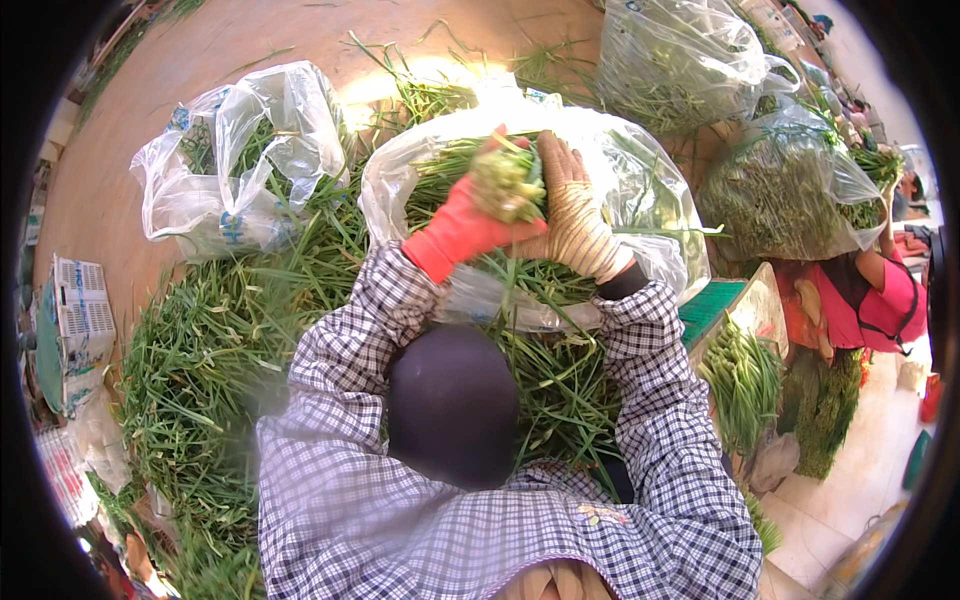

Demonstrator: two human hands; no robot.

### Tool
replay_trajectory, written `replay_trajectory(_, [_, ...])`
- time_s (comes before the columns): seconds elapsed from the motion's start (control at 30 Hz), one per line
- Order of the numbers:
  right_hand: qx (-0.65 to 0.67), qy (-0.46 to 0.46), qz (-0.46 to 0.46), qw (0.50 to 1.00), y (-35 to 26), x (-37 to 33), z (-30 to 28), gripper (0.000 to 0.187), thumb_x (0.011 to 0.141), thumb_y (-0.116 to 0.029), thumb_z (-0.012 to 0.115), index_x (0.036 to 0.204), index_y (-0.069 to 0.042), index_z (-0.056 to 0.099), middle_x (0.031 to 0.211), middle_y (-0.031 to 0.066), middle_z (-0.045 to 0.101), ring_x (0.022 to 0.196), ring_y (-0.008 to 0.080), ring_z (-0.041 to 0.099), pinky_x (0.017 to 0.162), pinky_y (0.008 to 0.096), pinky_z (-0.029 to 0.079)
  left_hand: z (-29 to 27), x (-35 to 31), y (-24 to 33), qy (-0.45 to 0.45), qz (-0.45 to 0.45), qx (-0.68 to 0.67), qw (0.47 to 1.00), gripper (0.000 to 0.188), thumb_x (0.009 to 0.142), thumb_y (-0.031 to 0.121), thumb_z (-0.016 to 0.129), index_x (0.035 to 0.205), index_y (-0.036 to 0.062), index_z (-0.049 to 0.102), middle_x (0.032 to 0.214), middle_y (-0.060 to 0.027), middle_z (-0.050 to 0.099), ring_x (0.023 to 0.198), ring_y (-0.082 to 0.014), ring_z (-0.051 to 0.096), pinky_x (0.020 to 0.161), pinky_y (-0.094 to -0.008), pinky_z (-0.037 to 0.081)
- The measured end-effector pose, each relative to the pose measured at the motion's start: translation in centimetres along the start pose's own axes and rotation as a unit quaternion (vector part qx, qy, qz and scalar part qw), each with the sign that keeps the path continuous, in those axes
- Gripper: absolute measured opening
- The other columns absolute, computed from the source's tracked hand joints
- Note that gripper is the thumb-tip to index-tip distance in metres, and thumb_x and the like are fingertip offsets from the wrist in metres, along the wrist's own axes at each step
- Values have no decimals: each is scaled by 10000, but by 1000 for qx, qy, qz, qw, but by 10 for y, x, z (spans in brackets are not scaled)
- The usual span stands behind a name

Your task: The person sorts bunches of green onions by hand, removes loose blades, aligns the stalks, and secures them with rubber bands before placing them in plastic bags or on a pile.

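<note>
The person's left hand point(455, 228), in a red glove, and right hand point(578, 215), in a beige knit glove, are pressed in from either side on a bundle of green stalks point(507, 182), cut ends up; both hands are curled around it, so the bundle stays gathered rather than splaying. The bundle sits in the mouth of a clear plastic bag point(640, 180) already part full of the same greens; the bag stands open directly in front of the person, within easy reach. A loose heap of stalks point(215, 360) lies on the ground at the left, close to hand; 1 more part-filled bag point(235, 150) rests beyond it, and 2 fuller bags point(690, 60) stand to the right, near another person in pink point(880, 295).
</note>
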State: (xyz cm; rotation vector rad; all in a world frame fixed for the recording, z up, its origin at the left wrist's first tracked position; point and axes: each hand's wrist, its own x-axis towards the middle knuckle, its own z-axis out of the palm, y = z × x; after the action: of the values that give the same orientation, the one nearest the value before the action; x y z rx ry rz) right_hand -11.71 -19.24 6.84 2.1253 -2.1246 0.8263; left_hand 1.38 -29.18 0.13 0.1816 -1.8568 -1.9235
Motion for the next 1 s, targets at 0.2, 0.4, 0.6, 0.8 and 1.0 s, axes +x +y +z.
replay_trajectory(0.2, [364, 49, 147, 918, 36, -22, 46, 491, 925, -342, 560, 1336, -93, 455, 1281, 108, 531, 1184, 265, 510, 945, 448, 479, 14, 7, 0, 50, 96, 175, 979, 1274, 605, 489, 843, 1520, 95, 49, 1438, -231, 352, 1341, -393, 318, 1133, -467, 215])
replay_trajectory(0.4, [249, 185, 133, 941, 49, -20, -21, 426, 835, -172, 700, 1226, -96, 549, 1181, 68, 595, 1048, 208, 571, 941, 357, 459, -26, -2, -102, -52, -269, 491, 827, 680, 939, 494, 445, 1502, 176, 236, 1558, -86, 234, 1457, -328, 110, 1167, -518, 93])
replay_trajectory(0.6, [545, 361, 124, 746, 10, -13, -162, 537, 816, -230, 689, 1299, -69, 521, 1297, 124, 562, 1191, 288, 531, 1036, 475, 406, -56, -30, -128, 107, -197, 367, 903, 463, 898, 355, 568, 1302, 129, 559, 1330, -173, 539, 1309, -375, 417, 1081, -383, 349])
replay_trajectory(0.8, [607, 339, 8, 719, -19, -22, -255, 533, 830, -253, 677, 1300, -56, 521, 1288, 149, 571, 1178, 301, 549, 1022, 471, 435, -85, -17, 22, 41, -154, 401, 902, 500, 883, 408, 583, 1263, 82, 589, 1199, -171, 633, 1131, -306, 594, 980, -367, 441])
replay_trajectory(1.0, [478, 248, 147, 830, -54, -7, -251, 376, 812, -213, 706, 1131, -40, 609, 1083, 106, 651, 1009, 211, 625, 920, 360, 507, 27, -54, 218, 147, 96, 70, 982, 646, 810, 136, 724, 1379, 15, 443, 1293, -198, 562, 1226, -262, 521, 1039, -362, 396])
